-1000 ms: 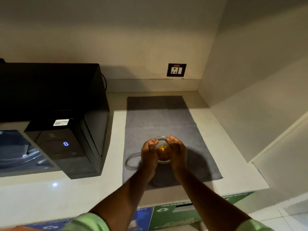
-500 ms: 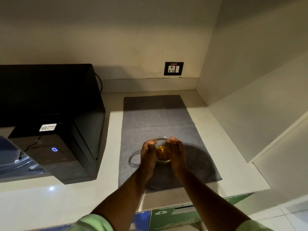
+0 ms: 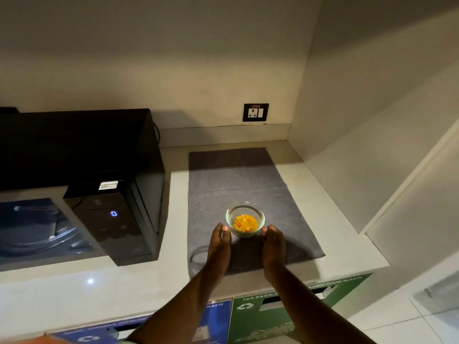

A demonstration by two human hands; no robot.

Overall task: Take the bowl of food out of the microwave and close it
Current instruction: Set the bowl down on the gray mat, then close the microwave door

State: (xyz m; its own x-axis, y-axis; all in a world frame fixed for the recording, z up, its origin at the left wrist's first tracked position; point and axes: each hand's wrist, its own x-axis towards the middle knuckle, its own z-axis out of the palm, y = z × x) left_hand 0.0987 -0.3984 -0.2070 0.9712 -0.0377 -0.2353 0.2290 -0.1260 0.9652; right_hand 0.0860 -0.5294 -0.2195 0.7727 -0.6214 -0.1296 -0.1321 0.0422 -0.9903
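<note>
A small clear glass bowl (image 3: 258, 214) with yellow food (image 3: 245, 223) stands on a grey mat (image 3: 231, 180) on the counter. My left hand (image 3: 219, 244) and my right hand (image 3: 273, 244) lie on the mat at the bowl's near sides. Their fingers are loose, with only the tips at the glass. The black microwave (image 3: 82, 145) sits at the left, well apart from the bowl. Its cavity (image 3: 37, 227) shows a glass turntable, and the door is out of view.
The microwave's control panel (image 3: 113, 219) shows a small blue light. A wall socket (image 3: 255, 112) is on the back wall. A side wall (image 3: 347, 145) closes the counter's right end. Pale counter (image 3: 99, 289) runs along the front above blue and green waste bins (image 3: 260, 311).
Both hands were cupped around the bowl and have now slid back toward me, uncovering the bowl and food. The bowl rests on the mat. My view shifted slightly right.
</note>
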